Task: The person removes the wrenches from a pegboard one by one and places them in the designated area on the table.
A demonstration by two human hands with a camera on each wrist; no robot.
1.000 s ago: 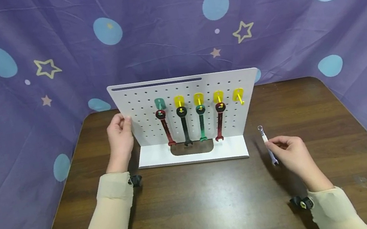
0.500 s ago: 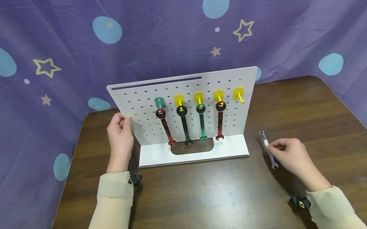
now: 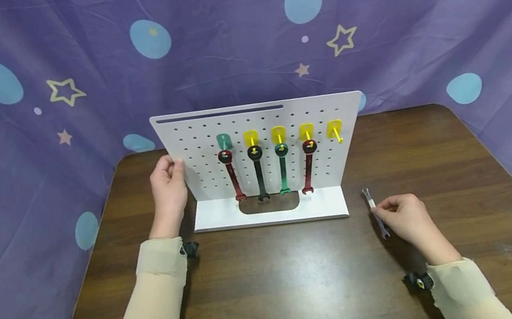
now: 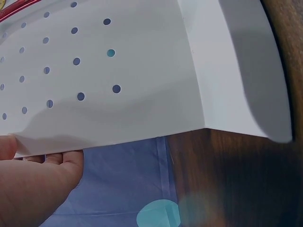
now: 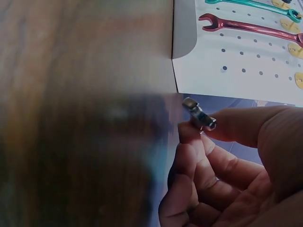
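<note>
My left hand (image 3: 168, 194) grips the left edge of a white pegboard (image 3: 209, 181), thumb on its front face. In the left wrist view the fingers (image 4: 71, 163) go behind that edge. My right hand (image 3: 408, 217) pinches a small silver combination wrench (image 3: 381, 227) between thumb and fingers, right of the board and over the table. Its ring end points away from me; the right wrist view shows its open end (image 5: 191, 105) nearest the camera. On the board hang a red wrench (image 3: 235, 181), a black wrench (image 3: 260, 176), a green wrench (image 3: 283, 170) and a dark red wrench (image 3: 309, 169).
A yellow hook (image 3: 336, 131) at the board's right bears no wrench. The board's white base (image 3: 327, 204) has a cut-out at its front middle. Under everything lies a brown wooden table (image 3: 267, 287), with a purple patterned curtain (image 3: 225, 35) behind.
The silver wrench in my right hand has shifted slightly toward me, its ring end lower in the view. My left hand keeps its grip on the board.
</note>
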